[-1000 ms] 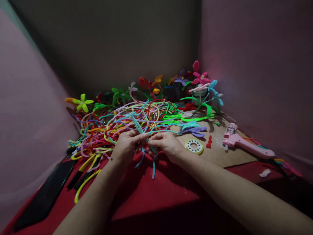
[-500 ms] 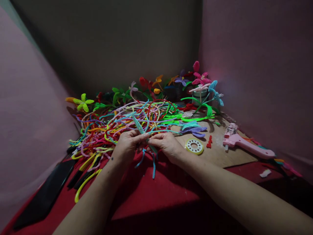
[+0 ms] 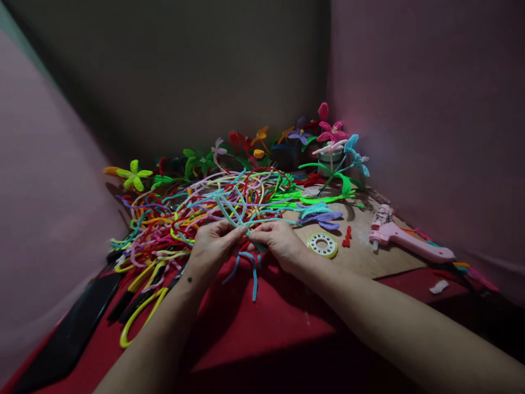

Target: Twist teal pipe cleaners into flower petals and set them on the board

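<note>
My left hand (image 3: 215,241) and my right hand (image 3: 276,241) come close together above the red cloth, fingertips pinched on light teal pipe cleaners (image 3: 229,210). The pipe cleaners are bent into a narrow loop that points up and away from my left fingers. One strand stretches right past my right hand. Exactly how the strands cross between the fingertips is hard to make out. Below my fingers, short blue pipe cleaner pieces (image 3: 254,279) lie on the cloth. A large heap of coloured pipe cleaners (image 3: 197,205) spreads just behind my hands.
Pipe cleaner flowers (image 3: 135,175) line the back. On the right, a board (image 3: 369,262) bears a tape roll (image 3: 322,244), red scraps (image 3: 347,236) and a pink glue gun (image 3: 410,241). Yellow-handled scissors (image 3: 139,323) and a black flat object (image 3: 65,334) lie at the left.
The teal loop has widened and its strands stand further apart. My hands stay nearly in place, pinching. The whole view has shifted slightly, moving the surroundings a little left.
</note>
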{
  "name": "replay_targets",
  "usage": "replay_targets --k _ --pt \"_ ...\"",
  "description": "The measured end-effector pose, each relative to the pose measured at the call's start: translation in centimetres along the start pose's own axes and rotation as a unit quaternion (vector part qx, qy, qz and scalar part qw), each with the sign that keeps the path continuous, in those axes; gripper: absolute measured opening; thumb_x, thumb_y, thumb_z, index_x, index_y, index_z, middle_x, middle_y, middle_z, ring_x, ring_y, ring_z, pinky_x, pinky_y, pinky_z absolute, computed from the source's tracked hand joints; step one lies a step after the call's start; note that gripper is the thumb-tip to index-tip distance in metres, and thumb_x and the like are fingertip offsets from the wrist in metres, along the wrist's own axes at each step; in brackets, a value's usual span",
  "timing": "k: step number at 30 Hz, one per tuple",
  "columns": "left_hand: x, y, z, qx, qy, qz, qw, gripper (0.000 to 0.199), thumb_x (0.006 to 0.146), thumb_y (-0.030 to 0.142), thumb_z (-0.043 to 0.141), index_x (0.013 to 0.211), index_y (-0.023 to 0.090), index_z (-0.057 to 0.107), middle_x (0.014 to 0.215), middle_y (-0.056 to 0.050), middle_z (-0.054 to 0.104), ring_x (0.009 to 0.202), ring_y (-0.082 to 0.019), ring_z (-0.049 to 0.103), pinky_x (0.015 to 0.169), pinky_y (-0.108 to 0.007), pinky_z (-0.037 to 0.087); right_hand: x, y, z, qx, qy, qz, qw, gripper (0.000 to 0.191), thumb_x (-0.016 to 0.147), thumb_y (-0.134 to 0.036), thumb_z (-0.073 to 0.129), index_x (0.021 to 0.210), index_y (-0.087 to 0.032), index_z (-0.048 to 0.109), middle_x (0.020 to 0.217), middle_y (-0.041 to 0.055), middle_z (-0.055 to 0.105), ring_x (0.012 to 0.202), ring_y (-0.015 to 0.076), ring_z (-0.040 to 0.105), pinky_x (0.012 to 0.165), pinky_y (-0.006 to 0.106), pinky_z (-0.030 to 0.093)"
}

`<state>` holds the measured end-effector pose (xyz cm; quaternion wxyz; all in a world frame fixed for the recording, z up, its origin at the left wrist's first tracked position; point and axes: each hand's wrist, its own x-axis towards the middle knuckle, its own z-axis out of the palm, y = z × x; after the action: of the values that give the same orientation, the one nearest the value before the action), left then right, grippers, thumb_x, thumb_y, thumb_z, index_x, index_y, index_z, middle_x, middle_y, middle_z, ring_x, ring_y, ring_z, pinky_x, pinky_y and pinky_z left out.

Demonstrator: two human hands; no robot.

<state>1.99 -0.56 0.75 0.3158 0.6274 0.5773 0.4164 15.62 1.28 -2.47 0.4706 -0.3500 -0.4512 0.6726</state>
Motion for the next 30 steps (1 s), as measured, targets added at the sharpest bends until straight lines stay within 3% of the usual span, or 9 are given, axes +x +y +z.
replay_targets --k 3,6,11,16,21,24,27,28,30 --pt "0.1 -0.3 -0.3 0.086 -0.017 0.144 0.986 0.013 0.072 0.028 0.059 0.067 0.017 0.063 0.065 -0.001 0.057 0.059 -0.012 0.051 0.054 -0.021 0.039 0.1 -0.2 -0.2 -0.002 -0.009 -0.005 1.0 0.008 0.056 -0.014 0.058 0.048 -0.012 0.059 0.044 -0.0002 0.057 0.04 0.0059 0.042 0.045 0.021 0.033" --pt "0.3 -0.6 -0.8 0.213 0.004 0.296 0.931 0.014 0.078 0.023 0.053 0.076 0.02 0.067 0.083 -0.005 0.056 0.077 -0.015 0.052 0.067 -0.024 0.041 0.1 -0.4 -0.3 -0.005 -0.024 -0.003 1.0 0.008 0.055 -0.013 0.057 0.047 -0.012 0.058 0.04 -0.0013 0.055 0.038 0.0056 0.04 0.044 0.021 0.031" --pt "0.2 -0.8 -1.5 0.322 -0.04 0.355 0.877 0.019 0.082 0.022 0.047 0.077 0.022 0.065 0.091 -0.006 0.058 0.084 -0.016 0.054 0.072 -0.024 0.04 0.0 -0.6 -0.4 -0.022 -0.05 0.023 0.998 0.007 0.055 -0.015 0.059 0.049 -0.013 0.057 0.042 -0.0012 0.055 0.04 0.007 0.043 0.046 0.021 0.032" --pt "-0.4 -0.5 -1.6 0.333 -0.066 0.245 0.908 0.014 0.077 0.026 0.052 0.069 0.019 0.06 0.064 -0.001 0.054 0.06 -0.013 0.047 0.057 -0.023 0.035 0.3 0.1 -0.5 -0.193 -0.051 -0.044 0.979 0.015 0.062 -0.018 0.059 0.048 -0.014 0.056 0.045 -0.001 0.053 0.044 0.0083 0.043 0.048 0.023 0.031" --pt "-0.2 0.0 -1.8 0.077 -0.144 -0.016 0.986 0.02 0.067 0.033 0.061 0.062 0.015 0.057 0.053 0.002 0.047 0.048 -0.009 0.04 0.046 -0.02 0.03 -0.9 0.1 -0.1 -0.414 -0.016 -0.238 0.878 0.015 0.072 -0.015 0.052 0.06 -0.015 0.061 0.059 0.0018 0.059 0.057 0.0114 0.049 0.056 0.024 0.034" --pt "0.2 -0.2 -1.8 -0.141 -0.187 -0.175 0.956 0.02 0.06 0.029 0.065 0.058 0.013 0.053 0.045 0.004 0.041 0.039 -0.006 0.035 0.039 -0.019 0.027 -1.7 -0.1 0.0 -0.492 0.02 -0.365 0.791 0.017 0.076 -0.016 0.048 0.064 -0.014 0.06 0.064 0.0056 0.06 0.063 0.0143 0.051 0.062 0.026 0.036" --pt "0.2 -0.5 -1.5 -0.27 -0.236 -0.233 0.904 0.022 0.06 0.026 0.063 0.051 0.015 0.045 0.04 0.006 0.033 0.034 -0.004 0.027 0.034 -0.018 0.022 -1.9 0.0 -0.1 -0.52 0.038 -0.46 0.719 0.018 0.076 -0.013 0.046 0.062 -0.013 0.057 0.063 0.0068 0.059 0.065 0.016 0.05 0.066 0.029 0.037" --pt "0.2 -0.5 -1.4 -0.286 -0.245 -0.226 0.898 0.023 0.062 0.027 0.062 0.052 0.015 0.045 0.041 0.006 0.032 0.033 -0.004 0.026 0.034 -0.018 0.022 -1.9 -0.1 -0.1 -0.51 0.04 -0.479 0.713 0.018 0.076 -0.013 0.045 0.063 -0.013 0.057 0.063 0.0066 0.059 0.065 0.0159 0.049 0.067 0.029 0.037" --pt "0.0 -0.4 -1.4 -0.263 -0.214 -0.162 0.927 0.019 0.068 0.028 0.061 0.059 0.014 0.051 0.044 0.006 0.036 0.036 -0.004 0.03 0.036 -0.017 0.025 -1.9 -0.2 -0.1 -0.463 0.051 -0.487 0.739 0.018 0.077 -0.014 0.045 0.064 -0.014 0.057 0.063 0.0057 0.058 0.064 0.0148 0.049 0.066 0.028 0.038"
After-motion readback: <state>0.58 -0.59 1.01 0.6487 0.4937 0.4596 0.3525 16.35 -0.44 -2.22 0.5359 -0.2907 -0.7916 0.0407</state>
